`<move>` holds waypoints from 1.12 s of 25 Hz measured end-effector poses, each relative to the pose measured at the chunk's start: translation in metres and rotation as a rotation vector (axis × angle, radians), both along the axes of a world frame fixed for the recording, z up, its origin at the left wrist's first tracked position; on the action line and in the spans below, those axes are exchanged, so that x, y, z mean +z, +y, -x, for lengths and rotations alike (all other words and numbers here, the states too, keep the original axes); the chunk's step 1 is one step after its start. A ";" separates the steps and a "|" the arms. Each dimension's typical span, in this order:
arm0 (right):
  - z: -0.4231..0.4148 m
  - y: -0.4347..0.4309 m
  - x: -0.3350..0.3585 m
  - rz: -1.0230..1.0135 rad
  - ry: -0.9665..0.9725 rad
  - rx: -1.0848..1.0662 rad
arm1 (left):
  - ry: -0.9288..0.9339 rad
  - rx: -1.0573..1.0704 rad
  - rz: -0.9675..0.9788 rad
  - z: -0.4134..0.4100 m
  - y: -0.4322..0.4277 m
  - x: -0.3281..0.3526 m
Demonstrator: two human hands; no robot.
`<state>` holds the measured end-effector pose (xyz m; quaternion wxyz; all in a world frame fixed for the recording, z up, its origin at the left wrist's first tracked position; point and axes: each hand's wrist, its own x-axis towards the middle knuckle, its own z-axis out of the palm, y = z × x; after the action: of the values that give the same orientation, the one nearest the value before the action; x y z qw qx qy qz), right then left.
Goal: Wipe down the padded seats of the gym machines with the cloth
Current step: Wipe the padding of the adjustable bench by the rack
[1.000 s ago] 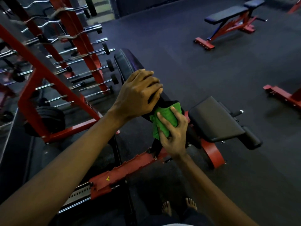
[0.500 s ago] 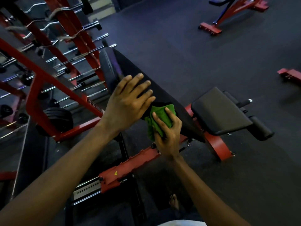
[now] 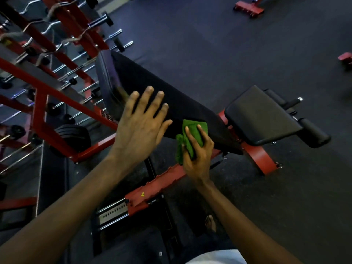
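Red rack (image 3: 40, 111), filling 9–11 o'clock, is holding chrome barbells (image 3: 118, 33) & curl bars on its pegs. Black weight plates (image 3: 74, 138) are sitting at its foot, approx 9 o'clock.

Green cloth (image 3: 192, 134) is sitting just right of centre, bunched, lying against the lower end of the black backrest pad (image 3: 181, 107), w/ the pad running up toward 11 o'clock. Right hand (image 3: 198, 155) is gripping the cloth, fingers curling over its top, forearm coming in from 5 o'clock.

Left hand (image 3: 141, 128) is lying flat at 9 o'clock of the cloth, fingers straight & spread, tips over the pad's near edge. Can't tell if the palm is touching. Its forearm is reaching in from 7 o'clock.

Seat pad (image 3: 261, 115) is sitting at 3 o'clock of the cloth, apart from it, on the red frame (image 3: 158, 183). A bare foot (image 3: 210, 222) is showing at 6 o'clock on the dark floor (image 3: 228, 54).
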<state>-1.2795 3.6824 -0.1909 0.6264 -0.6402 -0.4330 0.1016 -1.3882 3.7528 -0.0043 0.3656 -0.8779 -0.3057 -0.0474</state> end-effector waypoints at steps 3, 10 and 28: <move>0.001 -0.001 0.007 0.057 -0.029 0.053 | 0.145 -0.010 0.096 -0.021 -0.008 -0.022; -0.006 0.003 -0.010 0.149 0.019 0.036 | 0.401 0.078 0.143 -0.022 0.003 -0.033; -0.002 0.001 -0.029 0.150 0.331 -0.081 | 0.458 0.227 0.304 -0.058 -0.008 -0.030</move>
<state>-1.2777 3.6832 -0.2203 0.6433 -0.6764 -0.2893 0.2121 -1.3304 3.7444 -0.0343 0.2924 -0.8707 -0.3149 0.2394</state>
